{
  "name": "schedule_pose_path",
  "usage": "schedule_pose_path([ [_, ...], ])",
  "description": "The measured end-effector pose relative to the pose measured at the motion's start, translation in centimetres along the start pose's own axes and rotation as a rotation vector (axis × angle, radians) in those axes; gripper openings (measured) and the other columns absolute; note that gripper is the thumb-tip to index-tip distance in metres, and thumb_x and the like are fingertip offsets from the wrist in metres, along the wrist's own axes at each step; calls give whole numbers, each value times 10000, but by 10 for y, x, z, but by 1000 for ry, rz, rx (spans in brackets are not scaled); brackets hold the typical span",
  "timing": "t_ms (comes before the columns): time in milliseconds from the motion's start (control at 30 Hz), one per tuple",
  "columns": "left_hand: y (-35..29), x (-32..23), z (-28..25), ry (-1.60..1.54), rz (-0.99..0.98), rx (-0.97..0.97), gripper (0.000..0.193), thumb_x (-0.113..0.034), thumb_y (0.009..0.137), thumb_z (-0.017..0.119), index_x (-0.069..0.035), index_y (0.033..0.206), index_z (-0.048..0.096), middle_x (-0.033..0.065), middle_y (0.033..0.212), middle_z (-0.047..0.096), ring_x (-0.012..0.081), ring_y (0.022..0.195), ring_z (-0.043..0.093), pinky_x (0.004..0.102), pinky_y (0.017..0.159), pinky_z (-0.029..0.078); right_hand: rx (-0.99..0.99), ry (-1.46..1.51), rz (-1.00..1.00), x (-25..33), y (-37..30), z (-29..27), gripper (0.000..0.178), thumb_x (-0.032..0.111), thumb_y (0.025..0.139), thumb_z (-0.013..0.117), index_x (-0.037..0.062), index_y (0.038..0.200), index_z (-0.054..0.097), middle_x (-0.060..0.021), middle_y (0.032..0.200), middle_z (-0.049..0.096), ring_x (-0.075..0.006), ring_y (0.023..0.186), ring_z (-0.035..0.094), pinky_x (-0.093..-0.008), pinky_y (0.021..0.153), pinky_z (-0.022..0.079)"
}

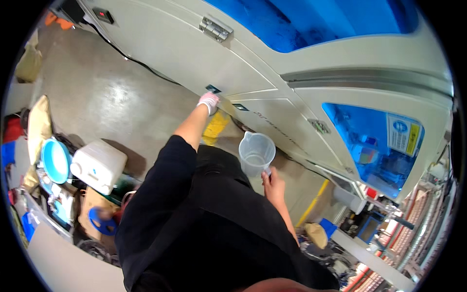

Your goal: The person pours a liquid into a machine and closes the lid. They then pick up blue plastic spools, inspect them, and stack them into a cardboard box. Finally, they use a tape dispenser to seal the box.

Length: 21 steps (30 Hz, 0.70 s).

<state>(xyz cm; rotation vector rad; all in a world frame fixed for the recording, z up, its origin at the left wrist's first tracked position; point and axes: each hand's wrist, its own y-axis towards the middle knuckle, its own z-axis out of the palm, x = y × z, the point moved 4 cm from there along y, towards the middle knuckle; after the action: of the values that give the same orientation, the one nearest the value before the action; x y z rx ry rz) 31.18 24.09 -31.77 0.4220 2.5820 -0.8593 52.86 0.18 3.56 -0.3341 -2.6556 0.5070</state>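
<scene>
My left hand (209, 101), in a white and pink glove, reaches to a small dark latch (213, 89) at the lower edge of a light grey cabinet door (194, 53). Its fingertips are at the latch, too small to show whether they grip it. A clear plastic measuring jug (257, 150) is in my right hand (274, 187), whose fingers close round the handle. The jug is held low beside the cabinet, its spout toward the machine, and looks empty. A second latch (240, 107) sits on the neighbouring cabinet door (277, 121).
Blue-tinted windows (374, 146) top the machine. A black cable (141, 63) runs along its base. On the left stand a white jerrycan (99, 165), a light blue basin (55, 160) and clutter. Yellow floor marking (216, 127) lies below my left hand. Pipes and equipment (408, 228) fill the right.
</scene>
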Motion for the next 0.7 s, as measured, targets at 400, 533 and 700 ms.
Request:
schedule_pose_path([
  [400, 9, 24, 47, -1364, -477, -650, 376, -102, 777, 599, -14, 1142, 572, 202, 1165, 619, 367, 1081, 592, 407, 915, 465, 151, 59, 71, -13, 6, 24, 260, 274, 967, 573, 24, 901, 549, -112, 735, 620, -200, 609, 627, -327, 592, 492],
  [533, -20, 38, 45, -1078, -373, -714, 459, -79, 779, 586, -22, 1231, 529, 228, 1226, 576, 396, 1155, 539, 399, 981, 444, 100, 214, 57, -7, 3, 25, 246, 262, 978, 557, 21, 928, 563, -71, 753, 636, -142, 614, 620, -291, 576, 492],
  [700, -106, 48, 130, -1291, -389, -765, 457, -94, 789, 595, -22, 1236, 536, 222, 1221, 571, 403, 1132, 544, 401, 987, 436, -37, 387, 130, -19, -17, 5, 251, 253, 994, 524, 15, 925, 564, -48, 778, 635, -100, 612, 592, -252, 552, 476],
])
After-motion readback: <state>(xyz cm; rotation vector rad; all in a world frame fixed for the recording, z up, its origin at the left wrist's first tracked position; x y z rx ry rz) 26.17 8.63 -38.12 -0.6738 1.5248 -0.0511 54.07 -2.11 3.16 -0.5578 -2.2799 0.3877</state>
